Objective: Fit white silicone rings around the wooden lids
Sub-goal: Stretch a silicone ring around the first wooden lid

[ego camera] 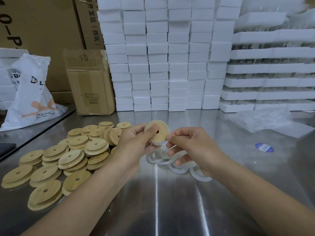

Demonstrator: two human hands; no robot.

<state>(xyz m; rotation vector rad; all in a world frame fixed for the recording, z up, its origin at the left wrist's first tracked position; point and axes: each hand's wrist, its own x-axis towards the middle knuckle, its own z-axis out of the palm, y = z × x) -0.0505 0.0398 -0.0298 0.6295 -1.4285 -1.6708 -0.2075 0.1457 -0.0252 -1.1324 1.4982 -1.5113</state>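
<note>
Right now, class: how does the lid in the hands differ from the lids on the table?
The held lid is raised and tilted in the left hand; the piled lids lie on the table. The held lid has a white ring at its edge, pinched by the right hand; the piled lids show none. All are round wood with a hole.

On your bench [170,210], the lids [56,160] lie heaped to your left, the silicone rings [172,163] beneath your hands, foam blocks [167,57] stacked behind, a carton [90,82] left of those.
</note>
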